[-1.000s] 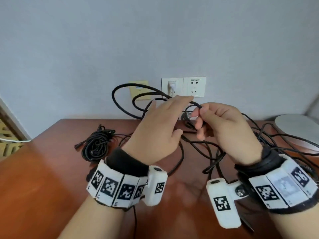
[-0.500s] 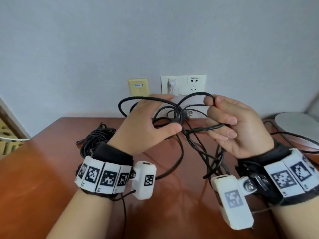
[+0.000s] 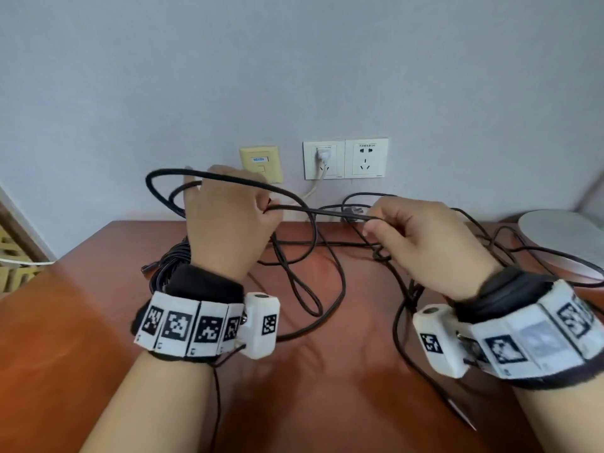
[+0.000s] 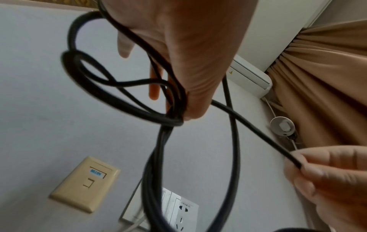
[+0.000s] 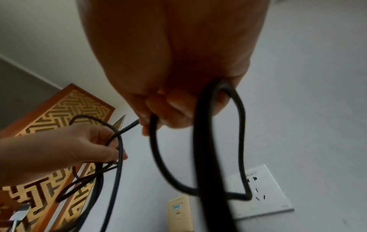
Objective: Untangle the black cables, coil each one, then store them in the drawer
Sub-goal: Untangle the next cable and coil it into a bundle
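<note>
A black cable (image 3: 313, 210) runs taut between my two hands above the brown table (image 3: 65, 322). My left hand (image 3: 225, 217) grips several loops of it, gathered in its fingers (image 4: 188, 94). My right hand (image 3: 421, 237) pinches the cable (image 4: 258, 136) between thumb and fingertips (image 5: 158, 113). More of the black cable (image 3: 327, 282) trails in loose loops over the table below and to the right. A coiled black cable (image 3: 170, 266) lies on the table behind my left wrist. No drawer is in view.
A white plug and cord (image 3: 323, 158) sit in the wall socket, beside a free socket (image 3: 366, 158) and a beige data plate (image 3: 261, 163). A round white base (image 3: 562, 233) stands at the table's right. A patterned wooden panel (image 3: 9, 256) is at the left.
My hands have drawn apart, the left going left and the right going right and down. The cable between them is now pulled straight, with more loops held in the left hand.
</note>
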Action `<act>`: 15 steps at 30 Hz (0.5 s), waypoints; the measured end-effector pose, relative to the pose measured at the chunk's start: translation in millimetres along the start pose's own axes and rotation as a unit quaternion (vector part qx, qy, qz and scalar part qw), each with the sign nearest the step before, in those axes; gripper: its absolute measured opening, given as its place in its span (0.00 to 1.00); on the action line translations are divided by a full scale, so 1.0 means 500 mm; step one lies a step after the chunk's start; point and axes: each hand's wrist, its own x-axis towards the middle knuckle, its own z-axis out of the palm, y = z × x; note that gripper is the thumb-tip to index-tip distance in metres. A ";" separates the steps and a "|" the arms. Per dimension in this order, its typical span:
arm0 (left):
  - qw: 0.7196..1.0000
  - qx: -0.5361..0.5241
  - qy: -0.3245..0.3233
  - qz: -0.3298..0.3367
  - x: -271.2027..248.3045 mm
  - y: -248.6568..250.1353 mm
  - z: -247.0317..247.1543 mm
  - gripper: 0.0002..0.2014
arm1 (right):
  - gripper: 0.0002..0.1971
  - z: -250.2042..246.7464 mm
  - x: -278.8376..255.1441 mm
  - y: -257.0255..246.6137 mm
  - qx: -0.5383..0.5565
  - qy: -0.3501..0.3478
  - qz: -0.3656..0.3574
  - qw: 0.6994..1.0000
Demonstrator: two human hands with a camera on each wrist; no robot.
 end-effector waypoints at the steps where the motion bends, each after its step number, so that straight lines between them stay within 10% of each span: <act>1: 1.000 -0.005 0.008 0.000 0.000 -0.003 0.000 0.11 | 0.11 0.004 0.000 0.001 -0.032 -0.005 -0.014 0.999; 7: 0.984 -0.138 -0.021 0.110 0.001 -0.017 0.010 0.08 | 0.04 0.017 0.010 0.057 0.005 0.011 0.040 0.999; 15: 0.994 -0.018 -0.045 0.102 -0.008 -0.014 0.037 0.11 | 0.09 0.023 -0.002 0.022 -0.071 0.059 0.138 0.986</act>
